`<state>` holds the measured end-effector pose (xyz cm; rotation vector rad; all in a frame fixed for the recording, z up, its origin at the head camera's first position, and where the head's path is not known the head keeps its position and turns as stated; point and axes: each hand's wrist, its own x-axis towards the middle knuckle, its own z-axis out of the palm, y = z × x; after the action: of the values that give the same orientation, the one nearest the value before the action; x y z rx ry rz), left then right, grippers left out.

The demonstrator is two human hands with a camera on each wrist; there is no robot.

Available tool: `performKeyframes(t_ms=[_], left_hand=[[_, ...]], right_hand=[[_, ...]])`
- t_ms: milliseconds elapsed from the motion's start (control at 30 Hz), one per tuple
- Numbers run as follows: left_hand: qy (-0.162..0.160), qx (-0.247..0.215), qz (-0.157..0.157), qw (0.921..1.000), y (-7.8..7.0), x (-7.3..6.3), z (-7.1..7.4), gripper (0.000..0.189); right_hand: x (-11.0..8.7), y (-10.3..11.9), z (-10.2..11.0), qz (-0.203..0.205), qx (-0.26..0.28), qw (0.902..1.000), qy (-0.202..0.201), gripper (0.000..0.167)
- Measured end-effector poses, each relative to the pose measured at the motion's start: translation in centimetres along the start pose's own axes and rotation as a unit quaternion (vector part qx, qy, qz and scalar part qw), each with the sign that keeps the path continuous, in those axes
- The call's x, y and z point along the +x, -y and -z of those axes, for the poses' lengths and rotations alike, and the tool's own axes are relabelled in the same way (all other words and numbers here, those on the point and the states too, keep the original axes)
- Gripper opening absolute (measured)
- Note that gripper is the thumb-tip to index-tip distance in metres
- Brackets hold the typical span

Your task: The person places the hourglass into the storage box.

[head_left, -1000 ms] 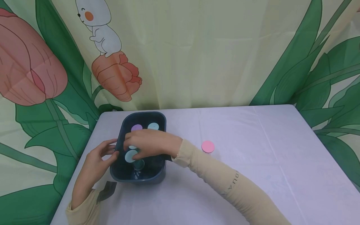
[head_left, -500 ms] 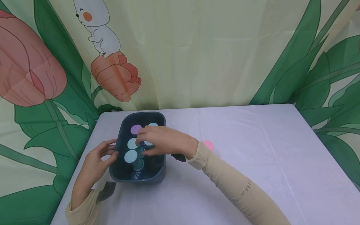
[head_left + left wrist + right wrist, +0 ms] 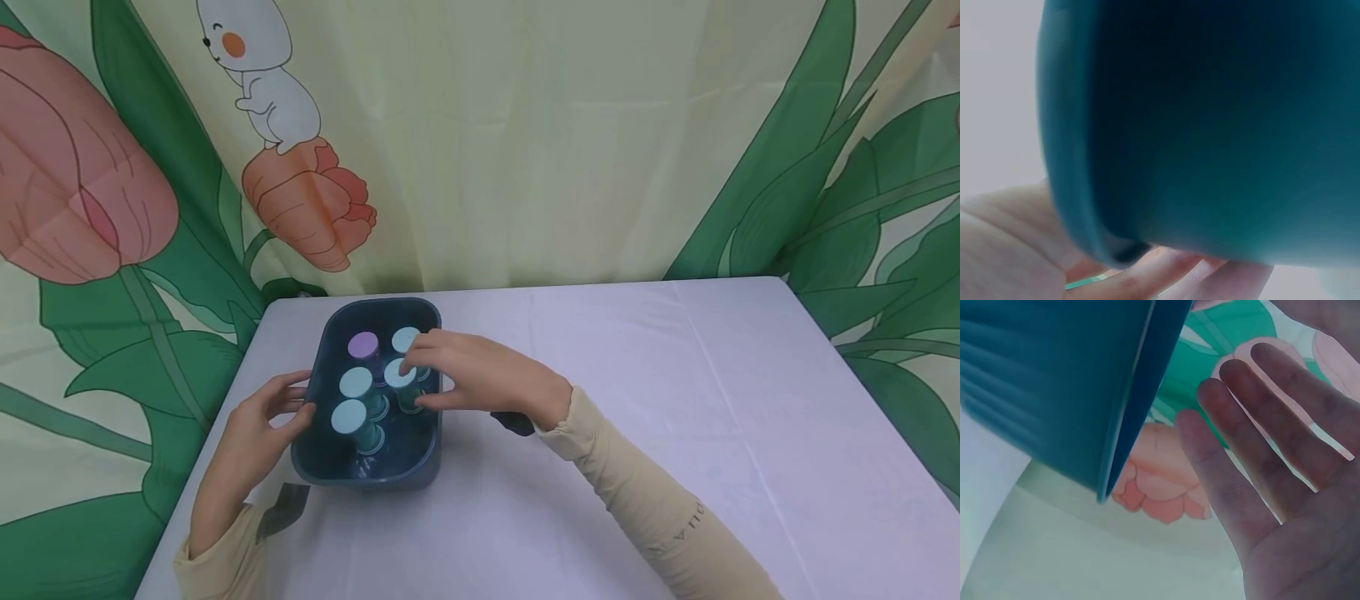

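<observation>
A dark blue plastic bin stands on the left part of the table. Inside it, several spool-shaped pieces stand upright with flat round tops: one purple piece at the back left, the others light blue, such as a front light blue piece. My left hand touches the bin's left side, thumb at the rim and fingers along the outer wall. Over the bin's right rim is my right hand, fingertips close over a light blue piece. In the right wrist view its fingers are spread, nothing between them.
White cloth covers the table. Behind it hangs a printed curtain with a rabbit, a carrot and leaves. A dark wrist device sits under the right wrist.
My right hand has moved rightward across the bin, uncovering the pieces on the left and middle. The pink disc on the table is now hidden behind the hand. My left hand stays put.
</observation>
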<state>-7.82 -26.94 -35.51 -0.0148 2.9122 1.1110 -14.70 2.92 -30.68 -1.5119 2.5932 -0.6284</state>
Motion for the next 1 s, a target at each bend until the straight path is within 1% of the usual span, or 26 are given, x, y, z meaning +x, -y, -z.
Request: performKeyframes(t_ms=[100, 333, 567, 733, 1000], left_hand=[[0.0, -0.001, 0.001, 1.0, 0.0, 0.0, 0.0, 0.053], [0.0, 0.001, 0.003, 1.0, -0.2, 0.0, 0.0, 0.052], [-0.003, 0.004, -0.001, 1.0, -0.1, 0.0, 0.0, 0.051], [-0.004, 0.003, -0.001, 1.0, -0.1, -0.1, 0.0, 0.052], [-0.005, 0.003, -0.003, 1.0, 0.0, 0.0, -0.1, 0.052]], right_hand=[[-0.8, -0.4, -0.1, -0.008, 0.006, 0.9999, -0.013, 0.036], [-2.7, -1.1, -0.1, -0.03, 0.016, 0.9991, -0.026, 0.036], [-4.5, -2.1, -0.3, -0.037, 0.013, 0.9982, -0.044, 0.034], [-5.6, -2.6, -0.4, -0.052, 0.011, 0.9969, -0.058, 0.032], [-7.2, -3.3, -0.3, -0.094, 0.017, 0.9939, -0.056, 0.033]])
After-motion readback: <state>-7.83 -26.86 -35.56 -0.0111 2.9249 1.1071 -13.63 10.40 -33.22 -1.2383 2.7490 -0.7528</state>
